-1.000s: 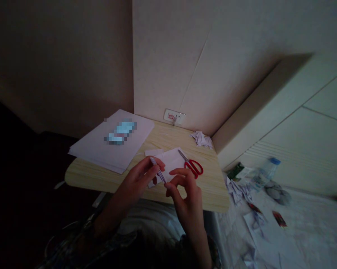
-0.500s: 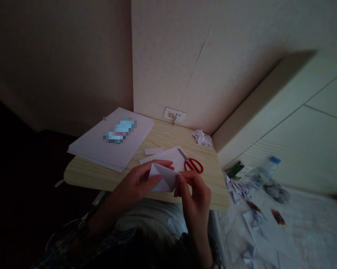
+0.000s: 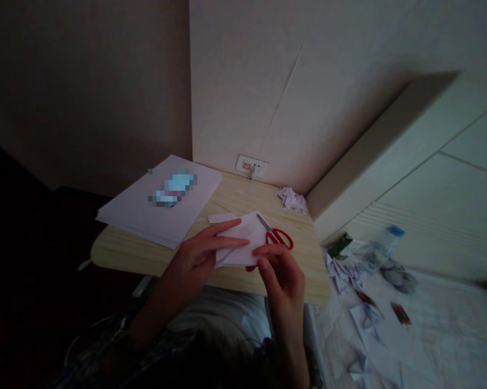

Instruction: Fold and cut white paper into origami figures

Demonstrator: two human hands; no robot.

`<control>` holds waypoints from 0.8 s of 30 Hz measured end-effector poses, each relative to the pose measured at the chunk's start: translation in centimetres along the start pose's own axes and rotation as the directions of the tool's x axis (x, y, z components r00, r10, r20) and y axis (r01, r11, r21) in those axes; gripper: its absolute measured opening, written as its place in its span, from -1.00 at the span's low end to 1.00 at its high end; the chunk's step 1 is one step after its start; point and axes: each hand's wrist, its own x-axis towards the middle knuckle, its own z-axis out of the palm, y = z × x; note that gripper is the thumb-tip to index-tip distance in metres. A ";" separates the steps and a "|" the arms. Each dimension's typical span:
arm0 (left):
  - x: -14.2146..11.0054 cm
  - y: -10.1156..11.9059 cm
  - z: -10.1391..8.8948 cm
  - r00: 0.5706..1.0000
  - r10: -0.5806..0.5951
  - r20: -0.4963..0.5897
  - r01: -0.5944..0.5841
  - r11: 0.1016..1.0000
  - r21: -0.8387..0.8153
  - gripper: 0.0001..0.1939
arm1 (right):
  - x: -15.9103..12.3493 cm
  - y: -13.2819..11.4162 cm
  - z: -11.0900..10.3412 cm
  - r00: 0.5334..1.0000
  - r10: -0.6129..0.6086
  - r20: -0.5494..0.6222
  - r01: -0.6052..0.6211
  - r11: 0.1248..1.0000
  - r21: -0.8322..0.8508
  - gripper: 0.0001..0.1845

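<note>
You had just tipped the small, folded white paper (image 3: 235,256) flatter, over the near side of the pale wood-grain table (image 3: 233,199), beside the red-handled metal scissors (image 3: 271,230). Your left hand (image 3: 198,251) spread its fingers across it, thumb hidden, grip uncertain; your right hand (image 3: 284,275) pinched its right edge, probably steadying a fold.

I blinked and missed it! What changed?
The folded paper turned from edge-on to flatter, face up. The left hand moved its fingers across the top; the right hand stayed at the right edge. The scissors and paper stack stayed put.
</note>
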 end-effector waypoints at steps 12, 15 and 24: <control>0.0 0.7 0.2 0.999 -0.049 -0.018 0.045 0.983 -0.180 -0.62 | 0.5 1.3 1.2 0.991 0.130 -0.028 -0.130 0.991 -0.008 -0.75; -0.1 0.0 0.1 0.997 -0.057 0.046 0.066 0.969 -0.239 -0.58 | 0.4 1.7 1.3 0.986 0.164 0.013 -0.164 0.986 0.040 -0.74; -0.5 0.8 0.2 0.995 -0.099 -0.027 0.095 0.985 -0.142 -0.67 | 0.6 1.0 1.0 0.986 0.169 0.008 -0.169 0.982 0.089 -0.83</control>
